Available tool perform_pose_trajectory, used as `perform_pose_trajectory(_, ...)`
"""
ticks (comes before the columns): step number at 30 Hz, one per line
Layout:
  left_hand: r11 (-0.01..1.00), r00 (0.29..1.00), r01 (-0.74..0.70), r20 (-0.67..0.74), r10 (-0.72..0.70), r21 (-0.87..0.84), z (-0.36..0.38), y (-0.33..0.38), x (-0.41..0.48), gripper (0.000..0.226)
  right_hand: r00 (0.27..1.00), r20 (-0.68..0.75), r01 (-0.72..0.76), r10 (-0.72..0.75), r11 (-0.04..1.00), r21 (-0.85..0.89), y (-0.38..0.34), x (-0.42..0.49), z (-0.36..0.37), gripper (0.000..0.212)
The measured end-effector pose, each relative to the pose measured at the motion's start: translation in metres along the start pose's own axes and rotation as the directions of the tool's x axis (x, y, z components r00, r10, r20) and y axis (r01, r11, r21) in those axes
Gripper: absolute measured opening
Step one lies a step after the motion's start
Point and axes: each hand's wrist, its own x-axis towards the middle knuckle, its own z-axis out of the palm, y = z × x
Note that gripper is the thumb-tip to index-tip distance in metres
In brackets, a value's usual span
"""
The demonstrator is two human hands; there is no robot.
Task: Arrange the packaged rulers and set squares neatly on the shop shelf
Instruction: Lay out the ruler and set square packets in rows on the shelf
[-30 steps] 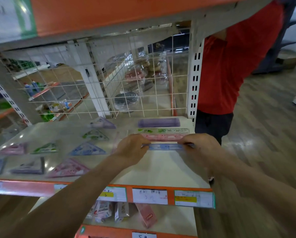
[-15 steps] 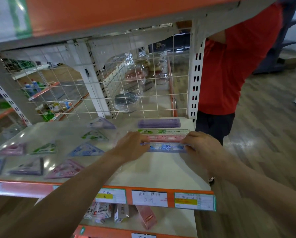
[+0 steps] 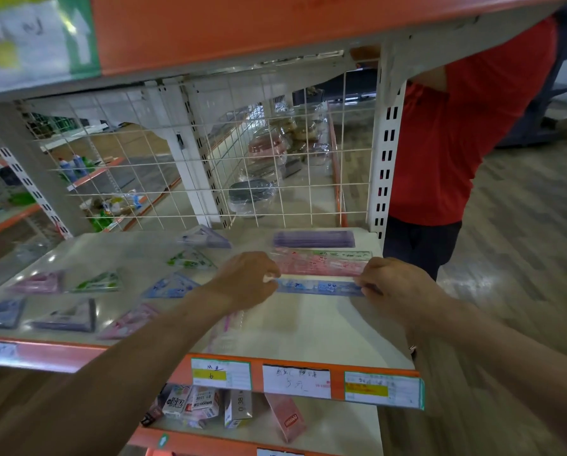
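As your left hand (image 3: 246, 282) and right hand (image 3: 394, 285) pinched the blue ruler (image 3: 318, 287), pushing toward twelve o'clock could have skewed the pink ruler (image 3: 321, 267).

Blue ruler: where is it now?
Head view, right of centre: the blue ruler is between left hand and right hand, in front of the pink ruler.

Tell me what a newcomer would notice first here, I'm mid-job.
The left hand and right hand hold the ends of a packaged blue ruler on the right of the shelf, in front of a pink ruler, green ruler and purple ruler. Several set squares lie spread over the shelf's left half. A person in a red shirt stands beyond its right end.
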Motion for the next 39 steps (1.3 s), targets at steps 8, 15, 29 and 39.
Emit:
perform_pose_trajectory(8, 0.972, 0.995, -0.086, 0.059, 0.074, 0.220, -0.010, 0.018, 0.045, 0.040, 0.990, -0.143, -0.006, 0.013, 0.999, 0.044, -0.003, 0.007, -0.009, 0.024)
perform_pose_trajectory(15, 0.959, 0.987, -0.132, 0.126, 0.103, 0.252, -0.003, 0.014, 0.057, 0.032, 0.991, 0.076, -0.116, 0.112, 0.992, 0.050, -0.010, 0.049, -0.019, 0.039)
perform_pose_trajectory(29, 0.961, 0.972, -0.190, 0.176, 0.155, 0.202, -0.007, 0.009, 0.063, 0.034, 0.976, 0.210, -0.074, 0.060, 0.995, 0.061, -0.003, 0.063, -0.010, 0.012)
perform_pose_trajectory(39, 0.951, 0.970, -0.165, 0.220, 0.107, 0.263, -0.010, 0.000, 0.064, 0.037, 0.981, 0.183, -0.069, 0.059, 0.996, 0.048, 0.002, 0.062, -0.009, 0.015)
